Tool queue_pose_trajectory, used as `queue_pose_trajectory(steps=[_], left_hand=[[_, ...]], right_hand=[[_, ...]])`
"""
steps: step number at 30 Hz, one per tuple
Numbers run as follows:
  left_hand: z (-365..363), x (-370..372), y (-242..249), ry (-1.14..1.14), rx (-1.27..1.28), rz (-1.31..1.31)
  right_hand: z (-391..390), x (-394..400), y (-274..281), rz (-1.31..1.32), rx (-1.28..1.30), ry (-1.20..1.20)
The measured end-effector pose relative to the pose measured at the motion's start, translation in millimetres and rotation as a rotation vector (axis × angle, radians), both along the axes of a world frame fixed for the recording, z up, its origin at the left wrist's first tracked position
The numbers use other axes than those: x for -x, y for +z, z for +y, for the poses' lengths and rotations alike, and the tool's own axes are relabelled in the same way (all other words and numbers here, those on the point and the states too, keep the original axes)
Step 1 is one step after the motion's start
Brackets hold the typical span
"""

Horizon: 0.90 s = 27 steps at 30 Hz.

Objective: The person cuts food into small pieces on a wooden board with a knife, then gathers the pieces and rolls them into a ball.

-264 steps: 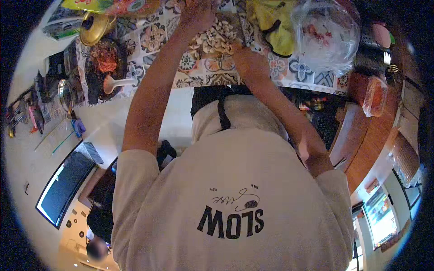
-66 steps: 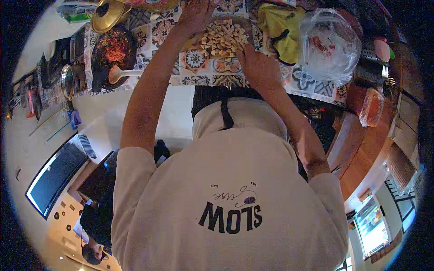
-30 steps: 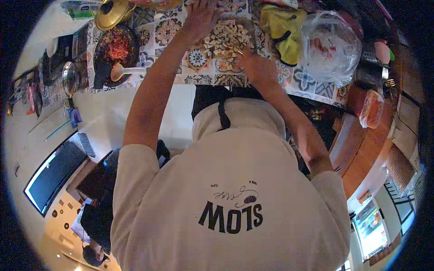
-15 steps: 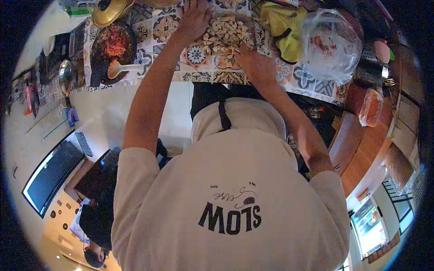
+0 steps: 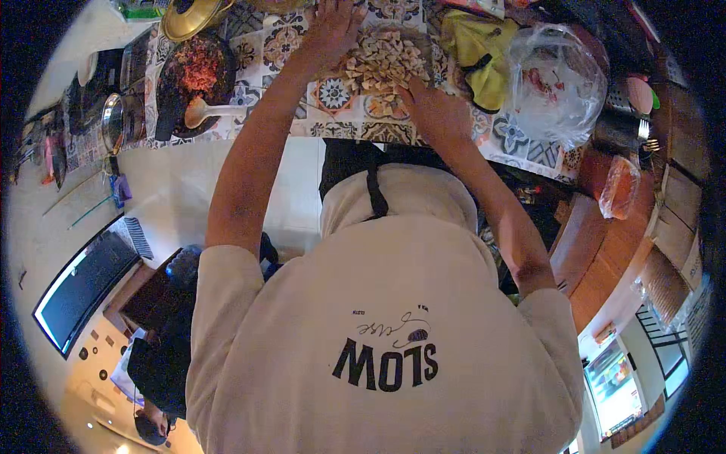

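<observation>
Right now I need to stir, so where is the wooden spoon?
Upper left of the head view: the wooden spoon rests in the dark pan, left of the left hand.

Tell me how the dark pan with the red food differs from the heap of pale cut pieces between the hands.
The dark pan holds red-orange food with a pale spoon resting in it; no hand touches it. The heap of pale cut pieces is beige chunks, flanked by the left hand and right hand. Both sit on the patterned tiled cloth.

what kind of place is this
Most likely a home kitchen: a countertop covered in patterned tiles, a dark pan of reddish chopped food with a pale spoon, and a pile of pale diced food pieces between the left hand and right hand.
</observation>
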<state>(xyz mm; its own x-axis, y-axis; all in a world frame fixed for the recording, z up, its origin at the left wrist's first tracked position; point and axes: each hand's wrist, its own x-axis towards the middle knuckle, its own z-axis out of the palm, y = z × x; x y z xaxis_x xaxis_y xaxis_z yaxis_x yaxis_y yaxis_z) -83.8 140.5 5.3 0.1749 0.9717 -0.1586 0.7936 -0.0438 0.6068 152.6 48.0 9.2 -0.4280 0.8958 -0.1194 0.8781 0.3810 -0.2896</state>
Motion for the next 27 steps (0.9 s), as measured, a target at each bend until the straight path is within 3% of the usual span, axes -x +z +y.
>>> queue_pose_trajectory(steps=[3,7,10,13,16,19,25,27], left_hand=[[8.2,10.8,-45.4,-0.073,-0.135,0.081],[13.9,9.2,-51.8,-0.162,-0.217,0.432],[4.6,7.1,-34.0,-0.133,-0.227,0.255],[3.7,3.7,-16.9,-0.006,-0.005,-0.056],[-6.0,2.7,3.9,0.004,-0.112,-0.014],[-10.0,-4.7,33.4,0.058,-0.001,0.007],[-4.1,11.7,-28.5,-0.009,-0.117,0.077],[-2.5,16.8,-44.4,-0.067,-0.033,-0.149]], right_hand=[[0.8,-2.5,-12.1,-0.094,-0.036,0.014],[2.8,-7.6,-28.9,-0.058,-0.080,0.049],[6.8,-7.4,-19.4,-0.028,-0.041,0.071],[7.6,-7.5,-5.3,-0.045,-0.081,0.075],[7.7,-5.4,6.8,-0.051,-0.052,0.036],[7.8,-3.8,6.9,0.001,-0.067,0.045],[4.8,-2.9,-6.7,-0.020,-0.118,0.074],[6.9,-6.7,-25.1,-0.016,-0.160,0.105]])
